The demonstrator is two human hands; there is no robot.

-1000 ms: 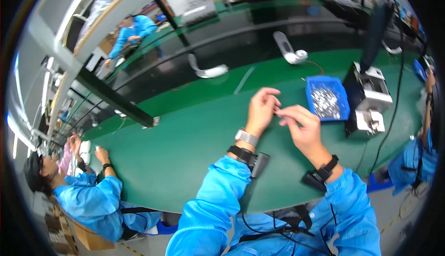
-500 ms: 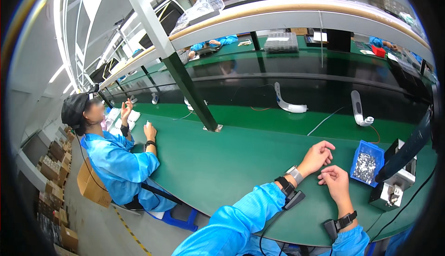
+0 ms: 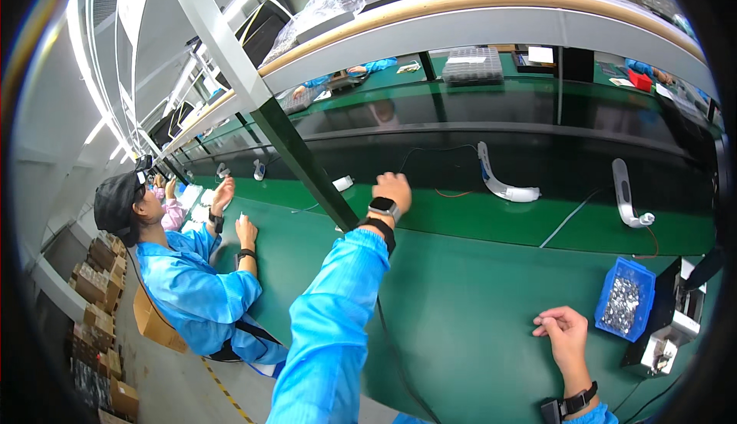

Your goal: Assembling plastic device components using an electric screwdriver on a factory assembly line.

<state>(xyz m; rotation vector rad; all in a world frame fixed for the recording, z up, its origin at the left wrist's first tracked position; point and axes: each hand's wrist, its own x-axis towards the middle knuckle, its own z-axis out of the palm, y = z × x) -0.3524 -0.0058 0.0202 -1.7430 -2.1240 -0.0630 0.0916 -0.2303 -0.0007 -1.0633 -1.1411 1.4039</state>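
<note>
My left hand [image 3: 393, 191] reaches far over the green bench to the edge of the dark strip behind it. I see mainly its back, and its fingers are hidden or smeared by motion. Left of it lies a small white piece [image 3: 343, 184]; a curved white part [image 3: 507, 184] lies to its right. Lower down, my right hand [image 3: 564, 330] hovers above the bench with fingers curled and the thumb against them; anything between them is too small or hidden. Just right of it stands a blue bin [image 3: 601, 316] holding many small shiny metal pieces.
A metal device [image 3: 662, 351] stands beside the bin at the right. Another curved white part [image 3: 626, 194] with a wire lies farther back. A slanted post [image 3: 303, 159] supports the overhead shelf [image 3: 461, 21]. At the left sits a person in a blue coat [image 3: 180, 286].
My left hand has moved away from my right hand, forward and left, with the arm now stretched out. My right hand has shifted slightly lower in the picture. The view has tilted a little.
</note>
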